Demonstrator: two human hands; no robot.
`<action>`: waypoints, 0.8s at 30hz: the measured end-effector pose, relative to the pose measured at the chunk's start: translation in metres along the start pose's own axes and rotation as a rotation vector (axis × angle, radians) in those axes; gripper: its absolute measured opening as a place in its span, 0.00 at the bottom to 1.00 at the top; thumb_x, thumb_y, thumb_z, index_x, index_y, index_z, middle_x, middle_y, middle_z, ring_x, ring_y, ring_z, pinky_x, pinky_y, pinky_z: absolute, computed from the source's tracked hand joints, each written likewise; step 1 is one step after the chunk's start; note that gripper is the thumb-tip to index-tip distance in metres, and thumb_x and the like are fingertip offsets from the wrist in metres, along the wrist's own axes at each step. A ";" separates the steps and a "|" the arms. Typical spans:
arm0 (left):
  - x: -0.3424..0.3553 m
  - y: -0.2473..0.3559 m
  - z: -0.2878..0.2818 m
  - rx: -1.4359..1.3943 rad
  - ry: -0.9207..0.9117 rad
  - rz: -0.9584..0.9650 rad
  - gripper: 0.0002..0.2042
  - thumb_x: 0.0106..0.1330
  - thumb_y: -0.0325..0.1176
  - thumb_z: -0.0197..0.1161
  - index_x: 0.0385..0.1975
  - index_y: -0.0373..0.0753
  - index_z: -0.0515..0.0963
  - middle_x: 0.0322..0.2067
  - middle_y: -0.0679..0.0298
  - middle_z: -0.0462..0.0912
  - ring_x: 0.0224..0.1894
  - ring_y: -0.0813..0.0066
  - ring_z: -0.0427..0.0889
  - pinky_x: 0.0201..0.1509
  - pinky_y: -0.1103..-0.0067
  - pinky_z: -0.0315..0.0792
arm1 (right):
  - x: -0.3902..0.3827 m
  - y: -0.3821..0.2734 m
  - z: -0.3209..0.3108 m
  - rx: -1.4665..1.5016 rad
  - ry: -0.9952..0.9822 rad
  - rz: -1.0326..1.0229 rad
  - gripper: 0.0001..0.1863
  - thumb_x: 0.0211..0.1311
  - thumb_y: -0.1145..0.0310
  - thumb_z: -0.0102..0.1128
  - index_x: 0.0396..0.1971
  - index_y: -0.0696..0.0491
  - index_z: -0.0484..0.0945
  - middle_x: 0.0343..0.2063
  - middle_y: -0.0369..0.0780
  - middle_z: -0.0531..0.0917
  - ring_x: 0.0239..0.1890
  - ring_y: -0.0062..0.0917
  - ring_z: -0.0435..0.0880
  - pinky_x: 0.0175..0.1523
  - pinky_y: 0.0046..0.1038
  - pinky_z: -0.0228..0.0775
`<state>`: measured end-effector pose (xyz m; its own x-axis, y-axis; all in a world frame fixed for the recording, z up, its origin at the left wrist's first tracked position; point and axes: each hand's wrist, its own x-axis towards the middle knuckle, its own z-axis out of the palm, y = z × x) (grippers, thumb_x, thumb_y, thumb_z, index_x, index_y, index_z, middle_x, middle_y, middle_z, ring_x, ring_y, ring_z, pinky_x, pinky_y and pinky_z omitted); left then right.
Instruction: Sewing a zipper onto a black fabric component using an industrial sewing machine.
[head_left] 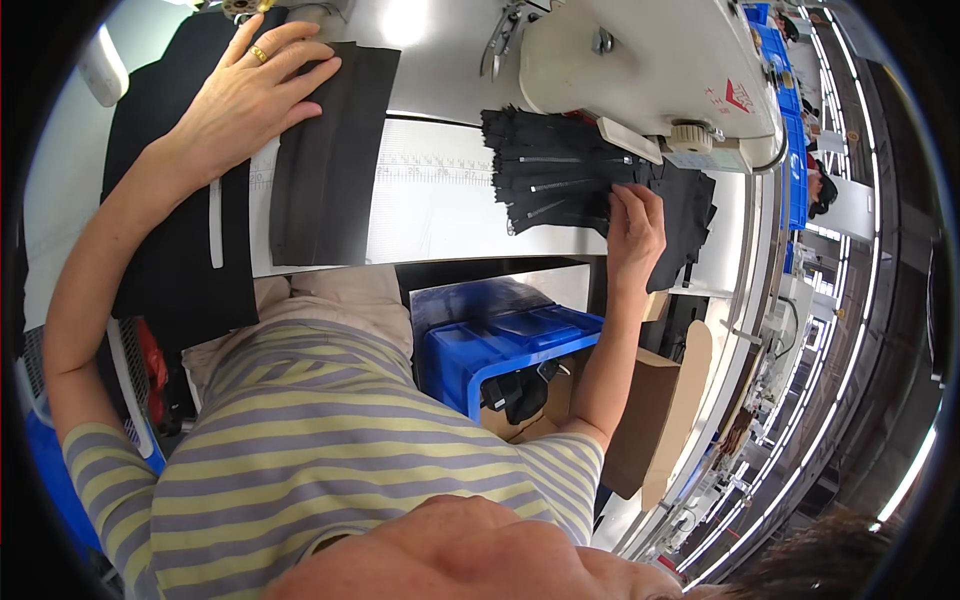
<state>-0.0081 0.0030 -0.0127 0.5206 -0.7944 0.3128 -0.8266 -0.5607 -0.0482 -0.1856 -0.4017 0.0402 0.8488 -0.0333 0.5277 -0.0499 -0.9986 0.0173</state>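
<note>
Sewing table (pixel 440 200): left hand (pixel 250 95) flat on black fabric (pixel 330 160); right hand (pixel 635 235) fingertips buried in zippers (pixel 550 170).

A pale, glossy work table (pixel 440 205) spans the far part of the scene, with a printed ruler strip (pixel 440 172) running across it and a bright glare from overhead light at its far edge. A cream industrial sewing machine (pixel 650 60) stands on the table at far right. Under the table, near the middle, sits a blue plastic bin (pixel 500 345), with a brown cardboard box (pixel 650 420) just to its right. Stacked blue crates (pixel 785 80) stand far right, beyond the machine. Long bright light strips (pixel 850 400) curve along the right side above a dark floor and further workstations.
</note>
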 end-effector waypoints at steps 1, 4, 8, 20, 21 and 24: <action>-0.003 -0.001 0.000 -0.024 0.002 -0.006 0.26 0.60 0.37 0.64 0.60 0.44 0.70 0.60 0.71 0.68 0.66 0.71 0.60 0.73 0.60 0.51 | 0.003 0.005 0.006 0.075 -0.028 -0.019 0.08 0.57 0.77 0.63 0.37 0.54 0.83 0.35 0.41 0.83 0.35 0.33 0.84 0.39 0.28 0.76; -0.006 0.005 0.001 -0.157 0.042 -0.066 0.20 0.59 0.38 0.64 0.51 0.43 0.73 0.60 0.72 0.71 0.66 0.70 0.63 0.72 0.61 0.53 | 0.006 0.008 0.008 0.101 0.029 -0.023 0.08 0.56 0.79 0.63 0.36 0.56 0.81 0.35 0.41 0.83 0.34 0.33 0.84 0.37 0.29 0.76; -0.009 0.006 0.003 -0.177 0.107 -0.058 0.16 0.59 0.39 0.65 0.45 0.43 0.77 0.58 0.72 0.73 0.66 0.69 0.62 0.71 0.59 0.53 | 0.014 0.001 0.005 -0.007 -0.159 -0.048 0.09 0.55 0.80 0.62 0.37 0.55 0.81 0.35 0.41 0.83 0.39 0.37 0.83 0.43 0.32 0.76; -0.016 0.012 -0.001 -0.203 0.206 -0.019 0.20 0.54 0.42 0.68 0.46 0.43 0.79 0.54 0.71 0.75 0.61 0.67 0.67 0.67 0.59 0.59 | 0.027 -0.137 -0.006 1.112 0.028 -0.218 0.07 0.59 0.80 0.56 0.36 0.65 0.77 0.36 0.56 0.82 0.39 0.40 0.84 0.39 0.31 0.83; -0.017 0.012 -0.002 -0.204 0.199 -0.024 0.20 0.55 0.42 0.68 0.46 0.43 0.78 0.53 0.70 0.75 0.61 0.67 0.67 0.67 0.59 0.59 | 0.042 -0.170 -0.001 0.947 -0.098 -0.366 0.06 0.57 0.82 0.58 0.34 0.62 0.80 0.37 0.53 0.84 0.38 0.37 0.85 0.40 0.28 0.80; -0.015 0.014 -0.004 -0.197 0.214 -0.016 0.17 0.52 0.37 0.68 0.43 0.43 0.80 0.52 0.69 0.75 0.61 0.67 0.68 0.68 0.58 0.58 | 0.067 -0.212 0.060 0.835 -0.053 -0.589 0.14 0.48 0.85 0.66 0.37 0.58 0.81 0.41 0.45 0.84 0.39 0.33 0.86 0.40 0.24 0.78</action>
<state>-0.0282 0.0083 -0.0149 0.4943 -0.7065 0.5065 -0.8551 -0.4999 0.1372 -0.0870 -0.1951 0.0212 0.6431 0.4907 0.5878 0.7483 -0.5656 -0.3466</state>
